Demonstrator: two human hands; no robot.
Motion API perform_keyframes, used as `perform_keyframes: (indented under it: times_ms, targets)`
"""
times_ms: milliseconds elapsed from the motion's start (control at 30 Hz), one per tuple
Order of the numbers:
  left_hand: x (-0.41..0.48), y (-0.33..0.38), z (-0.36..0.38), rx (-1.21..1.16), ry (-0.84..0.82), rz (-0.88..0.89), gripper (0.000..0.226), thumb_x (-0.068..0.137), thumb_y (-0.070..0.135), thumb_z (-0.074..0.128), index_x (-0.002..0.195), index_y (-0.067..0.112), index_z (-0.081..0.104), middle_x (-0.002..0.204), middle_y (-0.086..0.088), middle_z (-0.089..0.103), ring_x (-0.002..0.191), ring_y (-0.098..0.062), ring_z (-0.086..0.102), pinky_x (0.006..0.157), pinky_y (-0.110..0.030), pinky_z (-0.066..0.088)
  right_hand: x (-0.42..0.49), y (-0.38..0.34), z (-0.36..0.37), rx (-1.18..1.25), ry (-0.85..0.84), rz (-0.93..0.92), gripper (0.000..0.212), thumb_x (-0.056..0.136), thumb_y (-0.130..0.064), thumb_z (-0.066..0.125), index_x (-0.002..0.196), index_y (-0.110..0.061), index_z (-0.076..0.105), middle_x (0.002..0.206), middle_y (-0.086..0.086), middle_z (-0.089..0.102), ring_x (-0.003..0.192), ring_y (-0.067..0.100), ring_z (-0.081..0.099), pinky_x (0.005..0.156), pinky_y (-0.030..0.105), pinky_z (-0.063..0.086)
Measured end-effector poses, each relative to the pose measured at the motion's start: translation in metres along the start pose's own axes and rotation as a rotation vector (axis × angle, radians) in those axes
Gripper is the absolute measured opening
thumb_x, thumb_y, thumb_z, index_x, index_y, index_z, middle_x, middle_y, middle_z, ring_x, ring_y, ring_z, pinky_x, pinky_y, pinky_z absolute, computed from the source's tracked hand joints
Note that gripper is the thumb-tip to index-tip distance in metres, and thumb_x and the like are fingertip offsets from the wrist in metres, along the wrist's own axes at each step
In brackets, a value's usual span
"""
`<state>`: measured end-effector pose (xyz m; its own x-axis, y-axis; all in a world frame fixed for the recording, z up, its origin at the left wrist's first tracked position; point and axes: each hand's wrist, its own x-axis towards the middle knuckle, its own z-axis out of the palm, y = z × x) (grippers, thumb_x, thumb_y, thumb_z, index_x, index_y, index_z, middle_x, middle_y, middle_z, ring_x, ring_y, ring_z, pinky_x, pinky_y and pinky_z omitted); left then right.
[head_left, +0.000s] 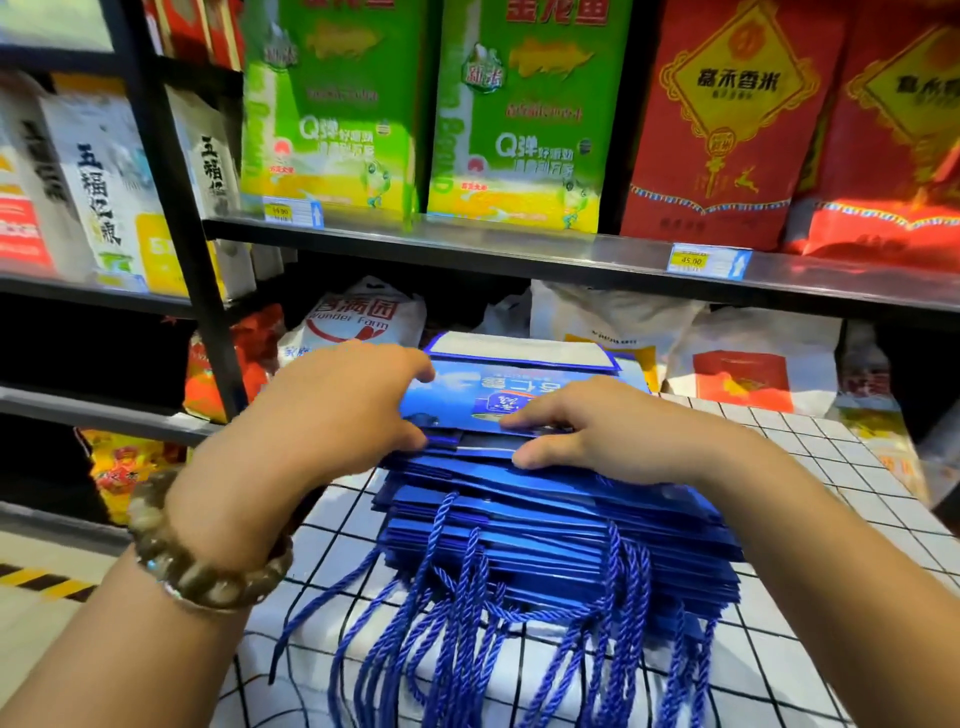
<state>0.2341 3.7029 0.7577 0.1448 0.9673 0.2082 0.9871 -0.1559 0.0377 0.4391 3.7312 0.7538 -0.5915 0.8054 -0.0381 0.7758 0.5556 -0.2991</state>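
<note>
as the top bag lies flat (stacked), fingers holding it either side

Grocery shop, rice aisle by the look of it. Black metal shelves packed with green rice bags, red rice bags and white rice bags. Price tags clipped along the shelf edge, with 45.00 on the right-hand tag. More sacks below, yellow-black hazard tape on the floor.

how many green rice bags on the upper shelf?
2. Left green bag and right green bag stand side by side on the upper shelf, the right one next to the red bags. More may be hidden behind them.
</note>
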Motion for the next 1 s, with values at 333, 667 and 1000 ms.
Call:
perform_keyframes:
  times_ms: [333,667,1000]
  targets:
    - [0.012,0.027,-0.005,-1.443,0.033,-0.184,0.036,0.084,-0.002,0.058,0.115,0.015,0.053,0.075,-0.007,0.063,0.045,-0.007,0.062,0.042,-0.015,0.046,-0.001,-0.001,0.002,0.126,0.096,-0.011,0.014,0.082,-0.042,0.062,0.086,-0.028,0.06,0.081,-0.012,0.054,0.074,0.007,0.046,0.061,0.016,0.033]
    - [0.008,0.048,-0.033,-1.949,-0.224,-0.071,0.05,0.062,0.015,0.056,0.11,0.002,0.06,0.112,-0.018,0.066,0.093,-0.023,0.068,0.074,-0.03,0.057,-0.006,-0.008,0.003,0.609,0.112,-0.105,0.042,0.076,-0.024,0.072,0.115,-0.013,0.06,0.12,0.0,0.063,0.109,0.006,0.058,0.091,0.017,0.045]
    - [0.018,0.049,-0.02,-1.358,0.073,-0.048,0.011,0.089,0.017,0.055,0.095,0.024,0.051,0.078,0.0,0.071,0.063,-0.011,0.067,0.053,-0.022,0.047,-0.001,-0.009,-0.024,1.003,0.505,-0.011,0.022,0.093,-0.01,0.047,0.074,-0.007,0.06,0.05,-0.002,0.062,0.04,0.005,0.053,0.042,0.016,0.047]
